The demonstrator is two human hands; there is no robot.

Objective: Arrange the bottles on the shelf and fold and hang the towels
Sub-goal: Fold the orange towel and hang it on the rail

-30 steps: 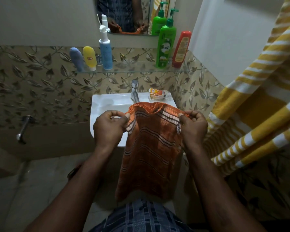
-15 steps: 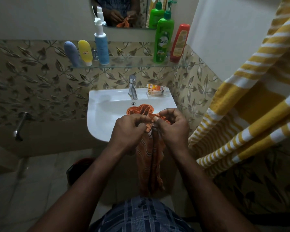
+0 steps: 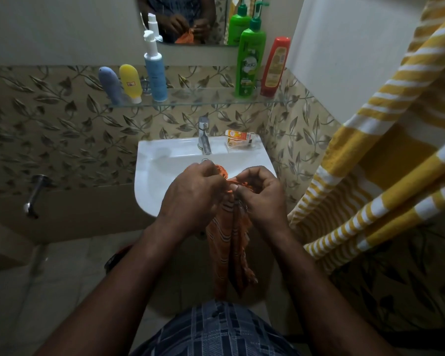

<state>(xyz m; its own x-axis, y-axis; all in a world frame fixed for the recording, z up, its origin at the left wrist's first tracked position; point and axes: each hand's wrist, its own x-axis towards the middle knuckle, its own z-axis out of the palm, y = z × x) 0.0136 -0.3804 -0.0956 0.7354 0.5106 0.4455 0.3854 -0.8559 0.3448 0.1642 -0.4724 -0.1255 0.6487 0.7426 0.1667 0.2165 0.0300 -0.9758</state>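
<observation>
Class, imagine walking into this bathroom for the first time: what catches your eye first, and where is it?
The left hand and right hand meet over the front of the white sink, gripping an orange striped towel that hangs between them. A large yellow-and-white striped towel drapes at the right, and a tall green bottle stands beside a red bottle on the glass shelf.

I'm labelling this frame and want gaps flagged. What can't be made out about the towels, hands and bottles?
Head view: fingers of the left hand and right hand hide the top edge of the orange towel they pinch.
Head view: the yellow striped towel is cut off by the top and right edges; what it hangs on is unseen.
Head view: label print on the red bottle is too small to read.
</observation>
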